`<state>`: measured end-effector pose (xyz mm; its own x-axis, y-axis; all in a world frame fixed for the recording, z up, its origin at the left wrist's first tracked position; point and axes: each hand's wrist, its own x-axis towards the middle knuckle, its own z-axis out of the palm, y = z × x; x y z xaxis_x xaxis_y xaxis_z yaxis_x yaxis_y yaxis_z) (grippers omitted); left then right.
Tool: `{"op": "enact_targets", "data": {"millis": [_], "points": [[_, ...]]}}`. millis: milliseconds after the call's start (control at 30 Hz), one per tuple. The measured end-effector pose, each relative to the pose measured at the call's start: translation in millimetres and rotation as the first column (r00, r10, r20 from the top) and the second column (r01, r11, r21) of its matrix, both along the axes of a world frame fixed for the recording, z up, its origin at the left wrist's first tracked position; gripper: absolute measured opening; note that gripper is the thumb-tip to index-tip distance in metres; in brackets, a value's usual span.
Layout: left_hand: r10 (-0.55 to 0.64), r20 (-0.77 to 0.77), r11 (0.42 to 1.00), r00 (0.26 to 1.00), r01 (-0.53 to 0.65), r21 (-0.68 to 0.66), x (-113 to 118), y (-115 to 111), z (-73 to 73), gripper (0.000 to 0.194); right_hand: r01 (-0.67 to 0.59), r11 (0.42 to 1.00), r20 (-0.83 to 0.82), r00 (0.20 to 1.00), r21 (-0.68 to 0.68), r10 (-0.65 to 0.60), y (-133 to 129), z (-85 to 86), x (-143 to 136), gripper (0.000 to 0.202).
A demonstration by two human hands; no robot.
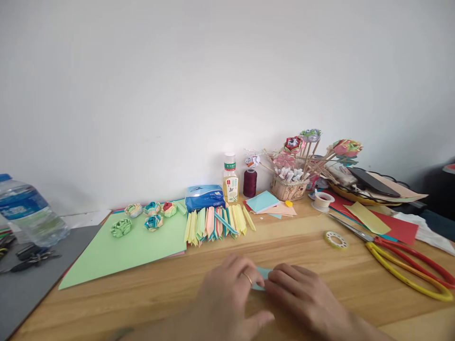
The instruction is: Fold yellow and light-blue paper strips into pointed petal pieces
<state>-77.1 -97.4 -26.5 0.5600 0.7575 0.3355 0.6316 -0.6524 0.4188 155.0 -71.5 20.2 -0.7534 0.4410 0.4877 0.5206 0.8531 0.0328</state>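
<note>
A small light-blue piece of paper [263, 273] lies on the wooden table at the lower centre, partly covered by my fingers. My left hand [232, 289], with a ring on one finger, has its curled fingers on the left end of the paper and its thumb stretched apart below. My right hand [300, 291] presses the right side of the paper, fingers bent and close together. A row of folded paper strips [216, 225] in yellow, green, pink and blue lies beyond my hands.
Paper flowers [122, 228] rest on green sheets [142, 251] at the left. Large scissors [401, 251] and a tape roll [335, 239] lie at the right. Bottles, a thread spool [250, 183] and a flower basket [289, 188] stand by the wall.
</note>
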Motion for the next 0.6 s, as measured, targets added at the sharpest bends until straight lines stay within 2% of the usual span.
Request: {"op": "enact_targets", "data": {"millis": [33,67,100,133,167,267,367,500,600], "points": [[-0.007,-0.074,1.000,0.997,0.006,-0.015,13,12,21.5,0.041,0.004,0.998,-0.025,1.000,-0.061,-0.006,-6,-2.6,-2,0.033],[-0.019,-0.132,0.999,0.991,0.023,0.023,23,19,36.3,0.040,-0.002,0.994,-0.045,0.999,-0.113,-0.003,-10,-4.7,-3,0.031],[-0.026,-0.187,0.997,0.982,0.041,0.073,29,23,44.2,0.029,-0.016,0.987,-0.058,0.998,-0.161,0.007,-12,-6.2,-3,0.029],[-0.047,-0.239,0.990,0.970,0.077,0.117,32,24,46.1,0.015,-0.036,0.978,-0.063,0.998,-0.205,0.024,-13,-7.0,-3,0.026],[-0.082,-0.270,0.980,0.959,0.127,0.155,31,23,43.8,0.005,-0.058,0.969,-0.066,0.997,-0.242,0.043,-13,-7.3,-2,0.024],[-0.135,-0.248,0.965,0.959,0.184,0.187,24,15,29.0,0.009,-0.053,0.948,-0.082,0.996,-0.313,0.028,-13,-8.0,6,0.020],[-0.094,-0.114,0.984,0.989,0.109,0.138,21,12,23.4,0.007,0.054,0.938,-0.085,0.992,-0.342,-0.089,-15,-12.0,19,0.020],[-0.028,0.007,0.998,1.000,0.028,0.052,26,13,26.4,0.009,0.188,0.885,-0.076,0.967,-0.425,-0.242,-20,-20.9,37,0.021],[0.065,0.010,0.991,0.998,-0.063,-0.118,30,13,31.4,0.010,0.197,0.838,-0.126,0.946,-0.509,-0.299,-20,-25.0,44,0.018]]}}
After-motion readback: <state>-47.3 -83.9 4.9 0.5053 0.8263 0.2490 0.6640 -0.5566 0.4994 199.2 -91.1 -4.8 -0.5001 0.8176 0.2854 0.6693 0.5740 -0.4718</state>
